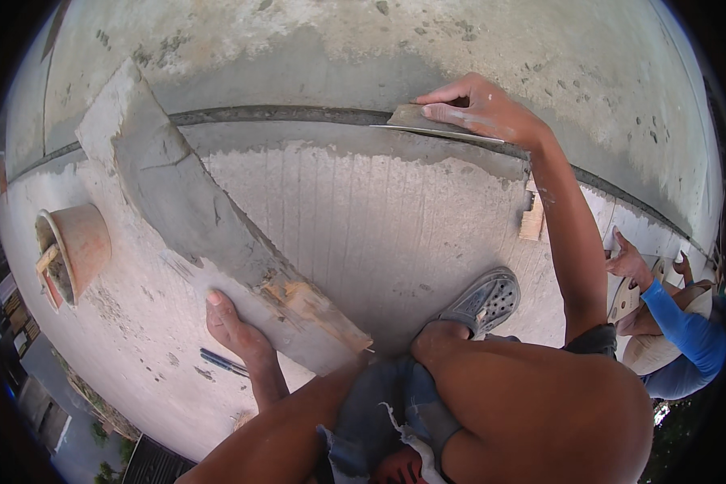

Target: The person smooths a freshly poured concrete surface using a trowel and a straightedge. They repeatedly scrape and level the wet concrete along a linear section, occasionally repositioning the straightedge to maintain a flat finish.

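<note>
My left hand (238,331) is closed on the lower edge of a long, cement-smeared board (194,194). Its thumb shows, while the other fingers are hidden behind the board. The board slants from the far left down to my legs, and its near end has bare, splintered wood. My right hand (480,109) pinches a thin, flat grey plate (440,125), like a scraper blade. That plate lies along a dark joint (274,115) filled with wet-looking mortar. Damp grey cement (323,73) borders the joint on both sides.
A bucket (85,242) with something wooden in it lies tipped at the left. A dark, slim tool (224,362) rests near my left wrist. Wood scraps (532,218) sit right of centre. My clog (488,302) is on the concrete; a blue-sleeved person (690,331) works at the right.
</note>
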`<state>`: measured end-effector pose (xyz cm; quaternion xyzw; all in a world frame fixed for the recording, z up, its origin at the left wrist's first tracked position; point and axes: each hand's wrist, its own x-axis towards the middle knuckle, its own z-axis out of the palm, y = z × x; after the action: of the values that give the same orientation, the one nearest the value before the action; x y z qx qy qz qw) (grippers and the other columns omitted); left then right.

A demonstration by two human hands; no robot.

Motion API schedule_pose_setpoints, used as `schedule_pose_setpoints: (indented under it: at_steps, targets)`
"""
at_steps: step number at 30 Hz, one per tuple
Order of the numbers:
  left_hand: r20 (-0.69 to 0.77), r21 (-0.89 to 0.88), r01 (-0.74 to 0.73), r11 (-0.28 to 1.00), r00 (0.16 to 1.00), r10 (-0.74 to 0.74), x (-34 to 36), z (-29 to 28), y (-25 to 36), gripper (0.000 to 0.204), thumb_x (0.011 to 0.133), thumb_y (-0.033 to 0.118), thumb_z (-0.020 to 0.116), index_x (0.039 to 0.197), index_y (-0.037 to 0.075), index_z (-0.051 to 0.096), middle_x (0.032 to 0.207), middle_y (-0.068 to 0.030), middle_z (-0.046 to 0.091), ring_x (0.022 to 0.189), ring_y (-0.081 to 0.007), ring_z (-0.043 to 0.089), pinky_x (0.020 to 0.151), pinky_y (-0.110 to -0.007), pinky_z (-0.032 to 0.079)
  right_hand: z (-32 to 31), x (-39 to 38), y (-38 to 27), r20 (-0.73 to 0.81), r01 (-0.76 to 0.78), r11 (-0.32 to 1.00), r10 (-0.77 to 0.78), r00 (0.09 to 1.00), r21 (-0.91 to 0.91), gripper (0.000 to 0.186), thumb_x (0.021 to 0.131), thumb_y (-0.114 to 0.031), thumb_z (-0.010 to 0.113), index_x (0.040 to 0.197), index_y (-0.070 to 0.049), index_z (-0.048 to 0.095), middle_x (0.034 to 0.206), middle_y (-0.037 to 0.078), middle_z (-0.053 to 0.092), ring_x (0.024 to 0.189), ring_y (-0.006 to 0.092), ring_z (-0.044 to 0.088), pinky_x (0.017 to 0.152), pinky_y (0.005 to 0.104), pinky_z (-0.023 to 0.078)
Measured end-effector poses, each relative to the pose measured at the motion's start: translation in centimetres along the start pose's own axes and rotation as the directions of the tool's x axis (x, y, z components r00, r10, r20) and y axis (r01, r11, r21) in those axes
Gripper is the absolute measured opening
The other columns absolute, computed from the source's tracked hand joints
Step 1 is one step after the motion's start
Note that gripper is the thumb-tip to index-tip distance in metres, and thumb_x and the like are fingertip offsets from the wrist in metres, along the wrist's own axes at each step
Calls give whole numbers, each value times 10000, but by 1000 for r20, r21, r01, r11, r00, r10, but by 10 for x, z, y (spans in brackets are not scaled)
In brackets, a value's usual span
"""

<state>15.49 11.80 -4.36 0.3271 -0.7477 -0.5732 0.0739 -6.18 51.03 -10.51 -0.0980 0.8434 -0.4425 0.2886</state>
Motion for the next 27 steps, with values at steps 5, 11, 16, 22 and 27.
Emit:
schedule_pose_setpoints:
  at_steps: [5, 11, 16, 22, 27]
  targets:
    - [6, 25, -15, 1000, 1000, 15, 0, -5, 0, 593, 1114, 444, 432, 1228, -117, 586, 1140, -176, 635, 1023, -210, 590, 907, -343, 478, -37, -36, 9, 13, -147, 987, 148, 989, -64, 422, 970, -368, 722, 1231, -38, 761, 1027, 134, 778, 920, 205, 696, 858, 355, 538]
    - [-15, 22, -22, 1000, 1000, 22, 2, -19, -14, 584, 1117, 435, 431, 1251, -112, 583, 1165, -173, 643, 1046, -202, 603, 918, -347, 490, -39, -93, 4, -215, -165, 946, 229, 949, 280, 430, 1016, -389, 670, 1144, 11, 761, 919, 60, 725, 869, 135, 646, 779, 281, 508]
    - [-126, -75, -69, 995, 990, 59, 9, -17, -2, 508, 1131, 386, 433, 1163, -88, 612, 1065, -133, 680, 942, -161, 631, 843, -301, 513, 11, -122, 0, -151, -52, 787, 182, 972, 615, 435, 1046, -430, 615, 1112, -17, 733, 896, 5, 686, 853, 77, 605, 746, 226, 470]
    - [-119, -68, -67, 995, 991, 58, 30, -38, -10, 509, 1096, 358, 551, 1305, -106, 584, 1191, -144, 689, 1049, -166, 650, 926, -297, 513, 128, -129, -7, 286, -340, 534, 184, 940, 774, 260, 1068, -264, 620, 1123, -20, 687, 906, -63, 646, 800, 13, 545, 691, 205, 436]
    - [-270, -25, -128, 991, 956, 116, 37, -48, 8, 503, 1073, 326, 611, 1329, -106, 577, 1258, -133, 670, 1116, -166, 624, 989, -302, 479, 197, -130, -29, 466, -405, 512, 12, 885, 757, 250, 1061, -235, 632, 1162, -12, 682, 937, -42, 664, 836, 22, 567, 726, 223, 464]
